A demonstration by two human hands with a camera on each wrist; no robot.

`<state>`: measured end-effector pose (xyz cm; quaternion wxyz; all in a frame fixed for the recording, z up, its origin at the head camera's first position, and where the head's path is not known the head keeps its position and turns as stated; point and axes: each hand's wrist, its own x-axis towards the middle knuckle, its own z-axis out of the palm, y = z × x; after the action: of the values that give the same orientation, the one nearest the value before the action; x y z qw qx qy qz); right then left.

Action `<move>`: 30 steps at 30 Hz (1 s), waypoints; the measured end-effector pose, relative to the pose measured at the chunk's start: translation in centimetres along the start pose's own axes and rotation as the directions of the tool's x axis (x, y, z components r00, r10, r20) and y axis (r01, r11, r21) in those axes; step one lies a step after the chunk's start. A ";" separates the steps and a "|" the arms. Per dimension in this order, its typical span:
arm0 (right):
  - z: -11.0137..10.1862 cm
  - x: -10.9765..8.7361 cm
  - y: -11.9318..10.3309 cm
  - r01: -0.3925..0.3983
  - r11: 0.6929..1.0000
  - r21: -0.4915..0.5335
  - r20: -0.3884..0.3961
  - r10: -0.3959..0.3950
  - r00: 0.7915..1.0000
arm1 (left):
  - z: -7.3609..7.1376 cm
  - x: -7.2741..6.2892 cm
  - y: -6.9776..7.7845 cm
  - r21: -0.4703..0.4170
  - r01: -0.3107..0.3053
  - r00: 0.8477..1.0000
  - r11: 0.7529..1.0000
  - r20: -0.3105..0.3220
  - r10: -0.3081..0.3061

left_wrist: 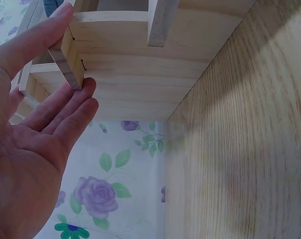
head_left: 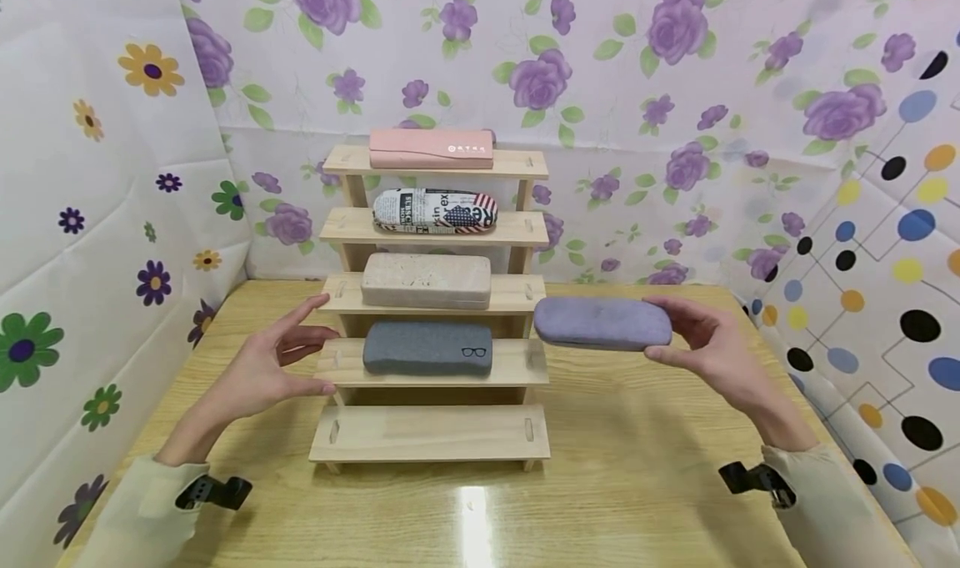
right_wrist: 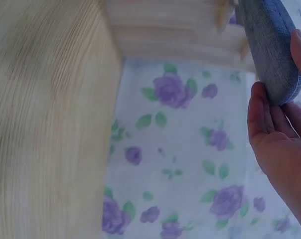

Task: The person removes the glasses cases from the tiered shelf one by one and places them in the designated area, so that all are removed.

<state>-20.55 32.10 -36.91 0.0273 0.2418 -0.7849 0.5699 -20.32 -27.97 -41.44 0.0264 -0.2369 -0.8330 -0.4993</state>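
A stepped wooden display rack (head_left: 430, 434) stands on the table. My left hand (head_left: 258, 368) is at its left side, thumb at the front edge and fingers at the back edge of the second-lowest board (left_wrist: 71, 59), holding the board's end between them. My right hand (head_left: 712, 343) grips a purple glasses case (head_left: 603, 322) by its right end, raised just right of the rack; it looks greyish in the right wrist view. On the rack's boards, top to bottom, lie a pink case (head_left: 431, 151), a newspaper-print case (head_left: 435, 211), a beige case (head_left: 426, 281) and a dark grey-blue case (head_left: 427, 349).
The wood-grain table (head_left: 615, 485) carries the rack, whose lowest board is bare. Floral cloth (head_left: 600, 92) hangs behind, with flowered cloth (head_left: 75, 243) at left and dotted cloth (head_left: 892, 301) at right. Black wrist straps (head_left: 213, 491) sit over light sleeves.
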 end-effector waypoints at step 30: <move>-6.8 4.2 12.5 -0.333 0.940 -0.075 -0.047 0.330 0.943 | -0.1 -0.1 -0.1 -0.032 0.004 1.000 0.999 0.003 -0.004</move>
<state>-30.96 39.74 -44.20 -0.0457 0.0953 -0.8364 0.5378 -20.31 -28.08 -41.49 0.0205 -0.2362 -0.8255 -0.5122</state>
